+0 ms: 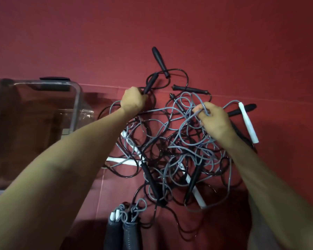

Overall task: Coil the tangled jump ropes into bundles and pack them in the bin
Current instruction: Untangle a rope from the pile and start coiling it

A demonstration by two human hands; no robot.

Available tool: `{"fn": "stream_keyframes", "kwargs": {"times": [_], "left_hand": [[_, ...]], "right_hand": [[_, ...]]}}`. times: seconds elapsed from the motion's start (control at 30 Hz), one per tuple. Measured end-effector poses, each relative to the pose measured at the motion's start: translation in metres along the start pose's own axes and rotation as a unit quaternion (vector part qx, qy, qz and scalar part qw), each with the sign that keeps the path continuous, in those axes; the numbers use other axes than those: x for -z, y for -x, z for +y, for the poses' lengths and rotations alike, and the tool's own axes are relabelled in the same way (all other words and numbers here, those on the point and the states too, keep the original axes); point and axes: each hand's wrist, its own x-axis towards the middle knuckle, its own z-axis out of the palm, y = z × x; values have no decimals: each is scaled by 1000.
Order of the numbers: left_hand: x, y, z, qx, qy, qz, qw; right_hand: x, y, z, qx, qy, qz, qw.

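A tangle of black and grey jump ropes [172,145] lies on the red cloth in the middle of the head view, with black and white handles sticking out. My left hand [133,101] grips a black handle [150,83] at the pile's upper left. On the upper right of the pile, my right hand [214,121] pinches a loop of grey rope [185,121]. A clear plastic bin [76,105] stands to the left, apart from the pile.
A white handle [248,123] and a black handle [241,110] lie just right of my right hand. Two more black handles [159,61] point away at the top. Grey padded handles [123,233] lie at the near edge. The red cloth [224,42] covers the whole surface.
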Motion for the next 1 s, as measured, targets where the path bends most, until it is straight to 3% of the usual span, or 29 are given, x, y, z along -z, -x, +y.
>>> {"fn": "stream_keyframes", "kwargs": {"times": [0.13, 0.27, 0.37, 0.47, 0.57, 0.67, 0.77, 0.87, 1.0], "left_hand": [[29, 41, 10, -36, 190, -91, 977], [75, 112, 13, -52, 278, -135, 949], [99, 161, 6, -74, 249, -153, 953], [127, 215, 2, -149, 222, -183, 946], [160, 266, 12, -182, 188, -164, 951], [193, 309, 26, -161, 252, -152, 942], [233, 366, 51, -134, 385, -205, 890], [252, 393, 56, -187, 383, -234, 874], [252, 400, 49, -253, 353, -187, 881]], "right_hand": [[12, 16, -12, -22, 5, 9, 1000], [40, 59, -50, -12, 8, 15, 1000], [60, 86, -86, -9, 24, 12, 1000], [89, 122, -127, 9, 6, 22, 1000], [118, 164, -176, 12, -29, 15, 999], [138, 206, -219, 6, -79, -17, 997], [145, 242, -252, 14, -109, -37, 993], [142, 267, -271, 11, -119, -63, 991], [138, 295, -287, 18, -121, -107, 987]]}}
